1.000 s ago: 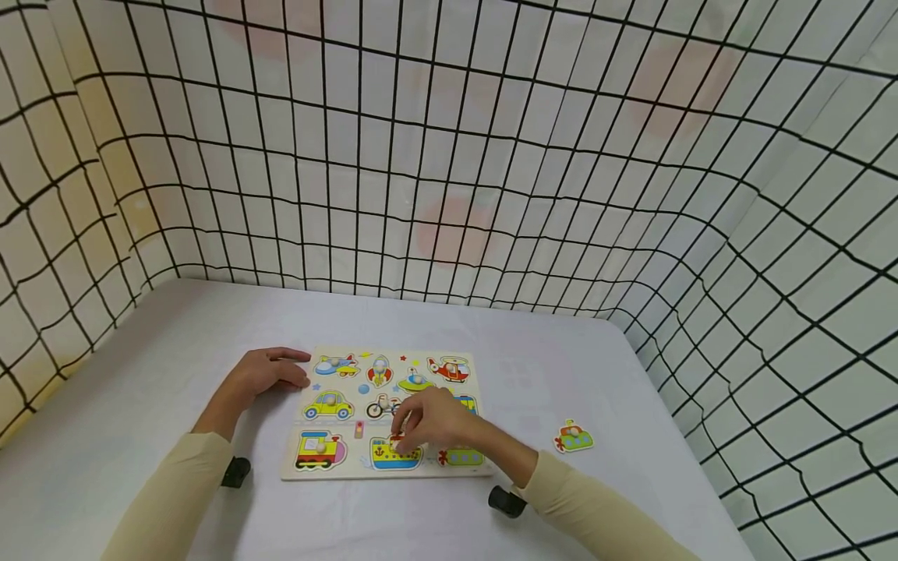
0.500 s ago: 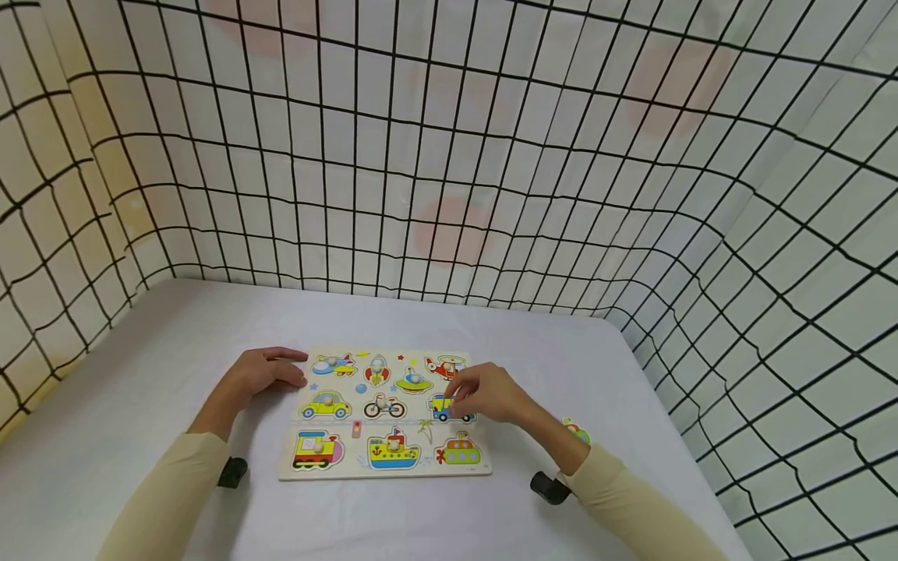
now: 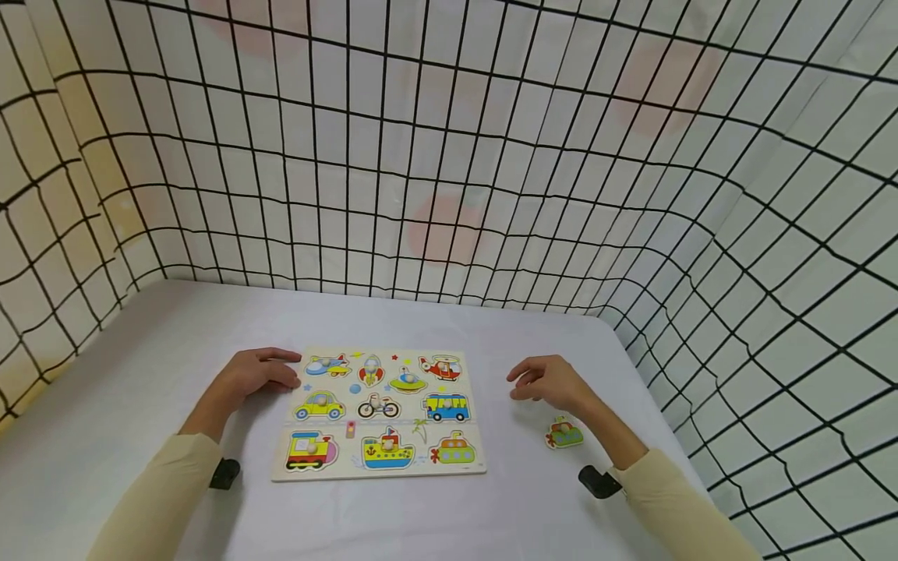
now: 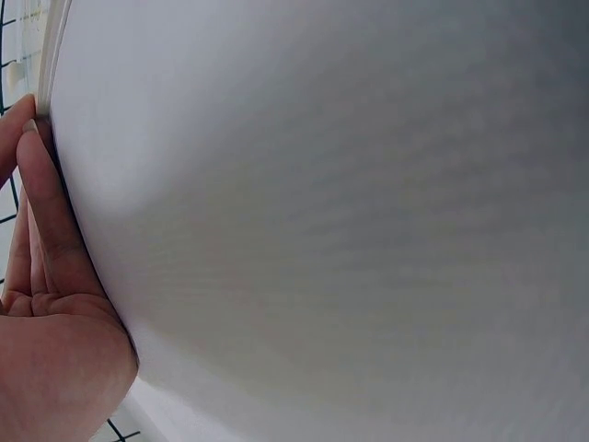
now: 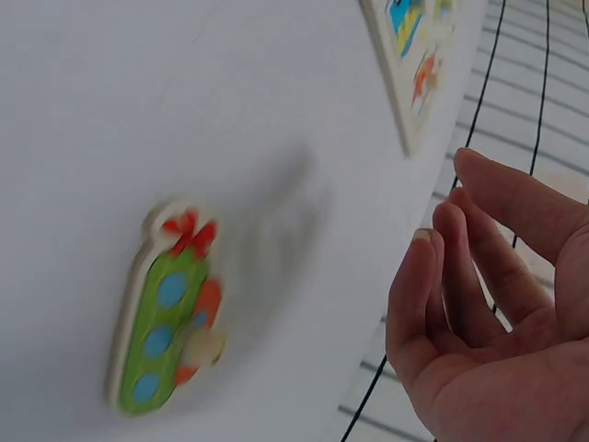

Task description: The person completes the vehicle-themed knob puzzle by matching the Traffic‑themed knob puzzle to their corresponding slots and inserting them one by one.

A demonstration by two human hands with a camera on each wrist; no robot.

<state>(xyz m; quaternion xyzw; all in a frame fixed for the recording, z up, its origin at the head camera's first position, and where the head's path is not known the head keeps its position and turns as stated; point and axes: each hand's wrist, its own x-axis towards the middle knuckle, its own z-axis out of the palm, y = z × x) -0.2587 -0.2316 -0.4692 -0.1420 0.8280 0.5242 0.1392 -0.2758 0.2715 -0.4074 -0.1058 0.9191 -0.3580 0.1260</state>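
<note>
A wooden peg puzzle board [image 3: 379, 471] with printed vehicles lies in the middle of the head view. My left hand [image 3: 254, 374] rests on the table with its fingertips at the board's left edge; in the left wrist view the hand [image 4: 60, 267] shows at the side. Off the board's right side, a green and orange submarine piece [image 3: 564, 433] with a round knob lies picture up. Above and just beyond it hovers my right hand [image 3: 550, 382], fingers loosely bent, holding nothing. The right wrist view shows the submarine piece apart from the fingers.
On the board sit a bus piece [image 3: 447, 407], a ship piece [image 3: 388, 450] and several other vehicle pieces. A submarine picture [image 3: 452, 449] without a visible knob is at its lower right. Black netting [image 3: 421, 187] encloses the white table [image 3: 337, 522] behind and at both sides.
My right hand has moved from over the ship piece, past the bus, to the right off the board, toward the loose submarine piece. My left hand stays at the board's edge.
</note>
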